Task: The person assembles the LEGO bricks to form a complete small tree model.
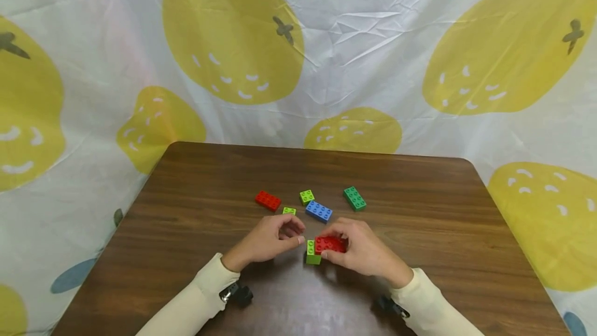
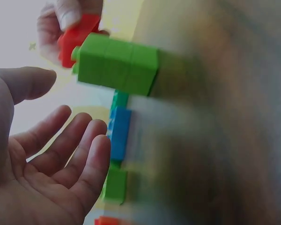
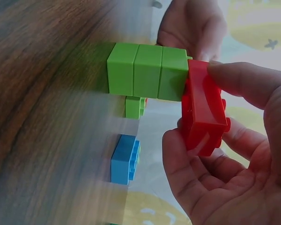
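Note:
A tower of three light green building bricks (image 3: 147, 71) stands upright on the table. My right hand (image 1: 366, 250) grips a red building brick (image 3: 208, 105) between thumb and fingers. One end of that brick sits right at the top of the tower, and the rest juts out to the right over the table. To the left of the tower is my left hand (image 1: 269, 238), its fingers loosely bent and holding nothing. In the left wrist view its palm (image 2: 42, 197) and spread thumb show, apart from the bricks.
Beyond the hands on the brown wooden table (image 1: 420, 196) lie a second red brick (image 1: 268, 200), a blue brick (image 1: 319, 211), a dark green brick (image 1: 355, 198) and two small light green bricks, one farther back (image 1: 306, 197), one partly behind my left hand (image 1: 289, 211). A lemon-patterned curtain (image 1: 354, 56) hangs behind.

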### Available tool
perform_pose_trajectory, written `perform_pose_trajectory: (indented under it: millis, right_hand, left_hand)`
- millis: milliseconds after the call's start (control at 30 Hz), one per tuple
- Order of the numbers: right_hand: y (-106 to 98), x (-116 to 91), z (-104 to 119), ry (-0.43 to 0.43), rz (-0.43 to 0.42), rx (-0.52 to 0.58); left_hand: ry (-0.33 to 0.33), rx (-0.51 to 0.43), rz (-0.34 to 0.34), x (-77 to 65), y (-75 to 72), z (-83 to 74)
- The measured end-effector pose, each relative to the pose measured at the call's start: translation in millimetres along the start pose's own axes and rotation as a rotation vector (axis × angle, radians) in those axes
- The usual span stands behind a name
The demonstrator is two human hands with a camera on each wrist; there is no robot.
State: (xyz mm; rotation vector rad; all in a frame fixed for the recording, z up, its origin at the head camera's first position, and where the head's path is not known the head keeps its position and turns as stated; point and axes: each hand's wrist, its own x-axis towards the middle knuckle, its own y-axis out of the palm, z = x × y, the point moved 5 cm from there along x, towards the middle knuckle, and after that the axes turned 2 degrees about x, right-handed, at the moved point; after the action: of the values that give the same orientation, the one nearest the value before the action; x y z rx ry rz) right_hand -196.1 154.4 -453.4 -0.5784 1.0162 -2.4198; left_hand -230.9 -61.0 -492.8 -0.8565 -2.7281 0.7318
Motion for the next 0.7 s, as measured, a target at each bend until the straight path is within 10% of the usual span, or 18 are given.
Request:
perform_pose_trajectory:
  millis: [700]
  right_hand:
    - [1.9,-0.4,-3.6,-0.03,0.003,-0.01]
  left_hand:
    - [-0.019,0.189,-0.272,22.5,-62.7,31.0]
